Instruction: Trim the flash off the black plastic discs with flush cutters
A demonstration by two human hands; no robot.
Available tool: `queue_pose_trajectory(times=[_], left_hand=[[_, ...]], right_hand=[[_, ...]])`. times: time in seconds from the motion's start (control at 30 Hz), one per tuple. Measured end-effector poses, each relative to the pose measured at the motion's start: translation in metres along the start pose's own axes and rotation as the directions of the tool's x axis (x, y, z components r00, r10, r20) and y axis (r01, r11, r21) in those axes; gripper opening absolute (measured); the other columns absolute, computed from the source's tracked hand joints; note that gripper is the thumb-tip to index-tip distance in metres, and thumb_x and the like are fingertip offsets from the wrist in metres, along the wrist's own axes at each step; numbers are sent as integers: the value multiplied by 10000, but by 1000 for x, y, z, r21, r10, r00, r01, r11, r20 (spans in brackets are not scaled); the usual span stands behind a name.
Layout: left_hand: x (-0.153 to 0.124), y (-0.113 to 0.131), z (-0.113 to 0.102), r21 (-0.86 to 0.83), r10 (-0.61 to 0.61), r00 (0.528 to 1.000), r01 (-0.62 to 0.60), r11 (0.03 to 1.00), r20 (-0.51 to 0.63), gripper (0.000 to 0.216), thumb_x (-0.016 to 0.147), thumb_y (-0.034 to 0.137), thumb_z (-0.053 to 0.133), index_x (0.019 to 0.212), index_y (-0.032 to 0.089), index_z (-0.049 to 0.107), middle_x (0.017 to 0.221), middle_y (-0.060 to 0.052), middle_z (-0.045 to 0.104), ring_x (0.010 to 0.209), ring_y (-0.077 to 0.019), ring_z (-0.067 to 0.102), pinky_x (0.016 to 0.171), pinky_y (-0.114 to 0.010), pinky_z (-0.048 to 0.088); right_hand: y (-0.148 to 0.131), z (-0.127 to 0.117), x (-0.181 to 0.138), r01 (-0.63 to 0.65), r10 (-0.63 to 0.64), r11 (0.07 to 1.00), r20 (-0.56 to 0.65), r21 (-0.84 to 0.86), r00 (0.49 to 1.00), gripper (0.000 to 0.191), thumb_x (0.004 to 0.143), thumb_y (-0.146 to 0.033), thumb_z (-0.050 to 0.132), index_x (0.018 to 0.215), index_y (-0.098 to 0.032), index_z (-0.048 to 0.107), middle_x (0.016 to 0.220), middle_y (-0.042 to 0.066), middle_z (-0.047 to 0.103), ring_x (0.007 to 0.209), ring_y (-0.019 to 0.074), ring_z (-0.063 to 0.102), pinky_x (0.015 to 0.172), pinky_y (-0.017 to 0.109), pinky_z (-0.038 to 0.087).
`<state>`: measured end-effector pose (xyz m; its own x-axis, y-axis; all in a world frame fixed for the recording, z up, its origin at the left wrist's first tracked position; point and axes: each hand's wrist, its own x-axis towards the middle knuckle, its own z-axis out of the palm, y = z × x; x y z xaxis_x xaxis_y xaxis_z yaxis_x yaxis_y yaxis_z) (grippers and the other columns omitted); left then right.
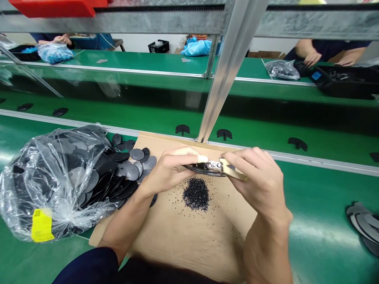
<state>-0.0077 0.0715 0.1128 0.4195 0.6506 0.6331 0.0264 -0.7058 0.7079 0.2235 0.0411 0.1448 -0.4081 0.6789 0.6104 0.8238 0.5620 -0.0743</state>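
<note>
My left hand (169, 169) pinches a flat black plastic piece (204, 171) by its left end, with a light-coloured cover on a fingertip. In my right hand (260, 177) is a pair of nippers (215, 164) with cream handles, its metal head against the top of the piece. The jaws' exact bite is hidden. Below both hands, a pile of small black plastic bits (196, 194) lies on a cardboard sheet (183, 240). Left of my left hand, loose black oval pieces (130, 170) spill from a clear plastic bag (56, 157).
A metal post (220, 71) rises just beyond my hands. Black curved pieces (224, 134) lie spaced along the green belt (148, 114) behind a metal rail. More dark pieces (364, 225) are stacked at right. Across the line, co-workers' hands (314, 58) work beside a black bin (346, 81).
</note>
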Motion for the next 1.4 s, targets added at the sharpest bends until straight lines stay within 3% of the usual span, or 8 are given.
queue_pose_trajectory(times=[0.23,0.6,0.77,0.97,1.1,1.27,1.4], left_hand=[[0,0,-1,4,1,1000,-1,1000,31,322,910,143,704,1214,248,721,1006,-60,738,901,-153,696,735,-280,589],[0,3,-5,41,34,996,-37,998,81,305,931,99,656,1207,218,707,1030,-69,743,928,-144,702,770,-264,590],[1,8,-15,181,-31,986,1,983,164,183,965,181,632,1134,186,703,978,-65,731,891,-153,685,757,-276,567],[-1,9,-10,323,-86,931,-36,946,356,229,991,129,519,1107,207,701,981,-48,701,902,-163,658,758,-284,532],[-2,5,-9,409,-102,928,-58,911,358,238,979,118,510,1089,214,699,992,-42,700,918,-170,660,780,-287,530],[1,10,-11,354,-31,951,-84,931,308,241,961,99,512,1113,181,680,991,-52,709,932,-182,658,808,-300,528],[1,19,-2,265,0,965,-72,962,263,184,967,167,559,1104,175,681,961,-59,709,922,-189,652,820,-302,523]], right_hand=[[1,-2,-1,14,-14,1000,9,6,1000,54,982,-238,604,971,-253,655,812,13,678,701,165,496,649,337,343],[-1,-4,-2,59,-64,994,-54,-91,997,136,956,-205,641,822,-219,651,652,-29,606,609,129,429,573,304,311],[4,-8,-4,35,-32,990,24,-136,999,156,976,-224,606,840,-213,682,698,-12,663,636,138,486,599,292,336],[6,-14,-10,24,-8,998,243,-66,970,154,975,-228,561,915,-217,702,804,21,726,734,184,594,642,309,382],[13,-27,-17,-33,34,999,364,-7,931,130,961,-302,579,954,-221,680,887,44,744,785,217,636,666,328,424],[0,-43,-14,-115,97,992,259,57,961,252,961,-473,590,995,-228,639,886,76,717,823,239,636,688,348,456],[-27,-37,-5,-44,-5,965,187,258,982,137,976,-364,586,960,-229,603,877,65,703,798,210,626,718,338,473]])
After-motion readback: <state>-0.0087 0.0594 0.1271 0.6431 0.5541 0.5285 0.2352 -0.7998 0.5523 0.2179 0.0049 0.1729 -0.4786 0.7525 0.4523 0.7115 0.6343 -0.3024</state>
